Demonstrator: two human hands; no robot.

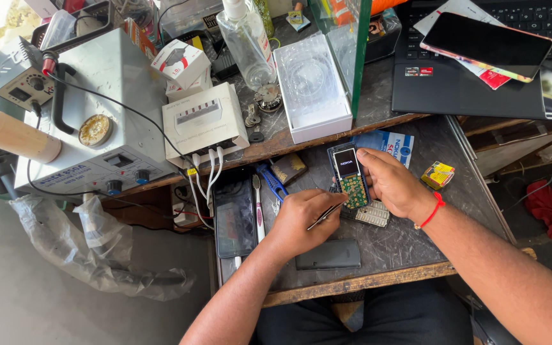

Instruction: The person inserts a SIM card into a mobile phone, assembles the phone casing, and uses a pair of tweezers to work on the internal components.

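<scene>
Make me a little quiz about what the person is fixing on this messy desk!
1. True or false: the right hand steadies a small opened-up phone with a bare green circuit board.
2. What does the left hand hold: A) thin metal tweezers, B) a hammer, C) a spoon?
3. Fill in: a red thread band circles the right ____.

Key: 1 true. 2 A. 3 wrist.
</scene>
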